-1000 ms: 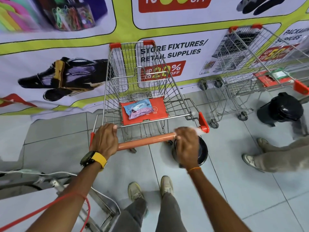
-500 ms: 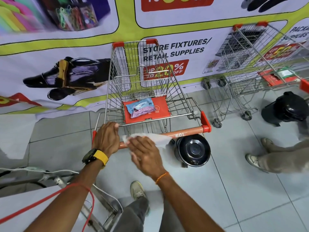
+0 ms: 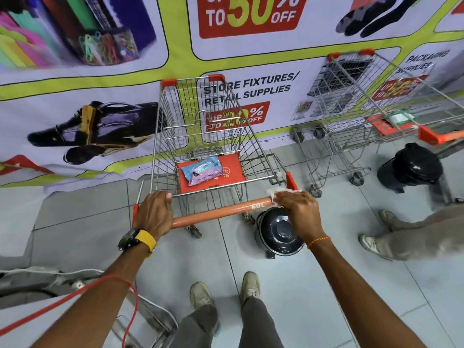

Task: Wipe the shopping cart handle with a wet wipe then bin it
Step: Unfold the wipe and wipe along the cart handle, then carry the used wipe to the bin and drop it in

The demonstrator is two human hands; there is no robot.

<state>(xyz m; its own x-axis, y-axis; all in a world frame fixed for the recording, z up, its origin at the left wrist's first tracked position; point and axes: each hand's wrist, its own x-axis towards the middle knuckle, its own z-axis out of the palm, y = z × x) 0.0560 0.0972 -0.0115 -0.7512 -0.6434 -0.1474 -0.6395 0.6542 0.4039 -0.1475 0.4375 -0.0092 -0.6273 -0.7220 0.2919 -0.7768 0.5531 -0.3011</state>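
A wire shopping cart [image 3: 200,136] stands in front of me with an orange handle [image 3: 221,213] marked 60L. My left hand [image 3: 155,213] grips the handle's left end. At the right end my right hand [image 3: 297,212] presses a white wet wipe [image 3: 273,193] around the bar; only the wipe's edge shows past my fingers. A blue and pink wipes pack [image 3: 202,170] lies on the red child seat flap. Just under the handle's right end a black bin [image 3: 277,233] with a closed lid sits on the floor.
A second cart [image 3: 371,106] stands at the right against the banner wall, with another black bin [image 3: 411,167] beside it. Another person's legs and shoes [image 3: 391,237] are at the right. A red cable [image 3: 75,297] and metal frame lie at lower left. Grey tiled floor.
My right hand slid the wipe from the handle's right end to its left part, then back to the right end. The left hand kept its grip.
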